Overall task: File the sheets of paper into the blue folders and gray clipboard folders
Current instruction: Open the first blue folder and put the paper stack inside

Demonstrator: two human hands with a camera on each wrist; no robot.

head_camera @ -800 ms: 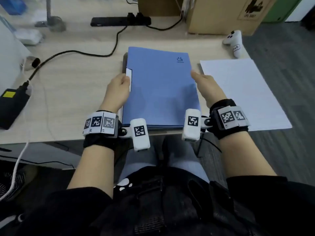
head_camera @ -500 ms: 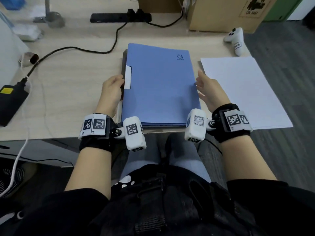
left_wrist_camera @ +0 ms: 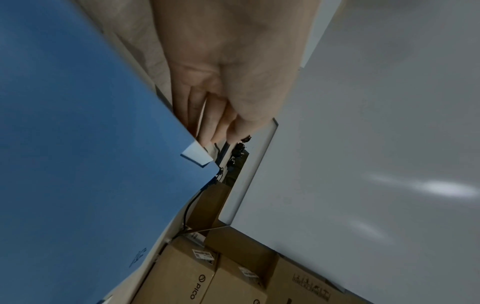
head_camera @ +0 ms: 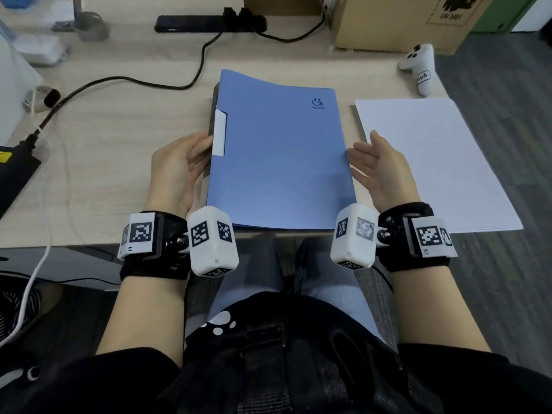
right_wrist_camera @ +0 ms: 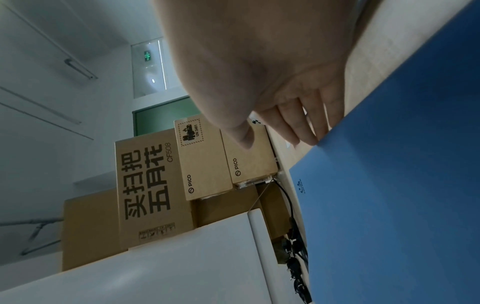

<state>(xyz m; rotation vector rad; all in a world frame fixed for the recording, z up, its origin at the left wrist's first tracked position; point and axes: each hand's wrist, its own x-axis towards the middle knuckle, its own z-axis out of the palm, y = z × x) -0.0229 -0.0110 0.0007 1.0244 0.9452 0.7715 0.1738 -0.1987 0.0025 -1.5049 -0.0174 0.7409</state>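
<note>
A blue folder [head_camera: 277, 156] lies shut in the middle of the desk, with a white label tab [head_camera: 219, 132] on its left edge. A dark gray edge of a clipboard folder [head_camera: 212, 115] shows under its left side. My left hand [head_camera: 182, 162] stands against the folder's left edge, fingers [left_wrist_camera: 207, 123] straight beside the tab. My right hand [head_camera: 373, 165] is turned palm inward, its straight fingertips [right_wrist_camera: 306, 127] touching the right edge of the folder [right_wrist_camera: 402, 185]. A stack of white sheets [head_camera: 433, 162] lies to the right of that hand.
A white controller [head_camera: 419, 70] and a cardboard box [head_camera: 397, 22] stand at the back right. A black power strip [head_camera: 209, 23] with a cable runs along the back. A black adapter [head_camera: 12, 171] sits at the left edge. The folder reaches the desk's front edge [head_camera: 89, 240].
My right hand has come off the folder's top and turned palm inward against its right edge. My left hand has opened flat along the left edge.
</note>
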